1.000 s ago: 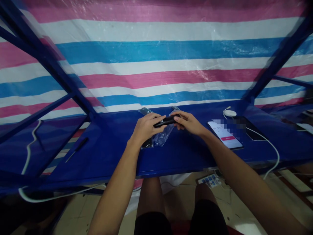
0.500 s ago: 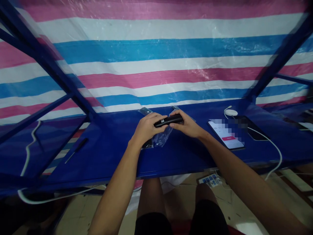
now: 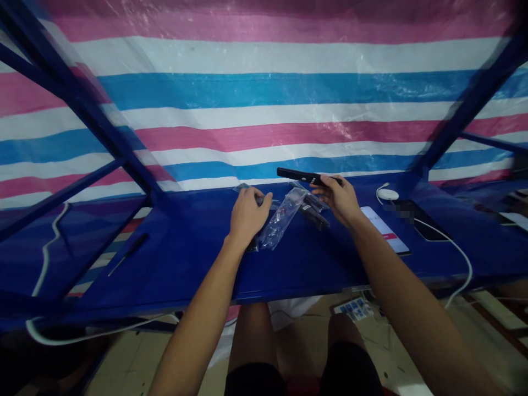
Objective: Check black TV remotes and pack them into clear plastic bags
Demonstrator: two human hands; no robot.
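Note:
A long black handheld device (image 3: pixel 299 175) with small white lettering is held by one end in my right hand (image 3: pixel 336 195), raised above the blue shelf. My left hand (image 3: pixel 249 212) is over a dark item in a clear plastic bag (image 3: pixel 252 245), thumb apart from the fingers; the hand hides most of the bag, and whether the fingertips touch it is unclear. Between my hands lies a crumpled clear plastic bag (image 3: pixel 280 223). Beside it, nearer my right hand, are black items in clear bags (image 3: pixel 313 214).
The blue metal shelf (image 3: pixel 193 264) has a striped plastic sheet (image 3: pixel 264 88) behind it. A screwdriver (image 3: pixel 132 250) lies left. To the right are a lit phone (image 3: pixel 390 234), a dark phone (image 3: pixel 429 223), a white mouse-like object (image 3: pixel 388 194) and a white cable (image 3: pixel 462 250).
My hands have parted. The black device, held in both hands before, is now in my right hand alone, farther up and right. My left hand has let go of it.

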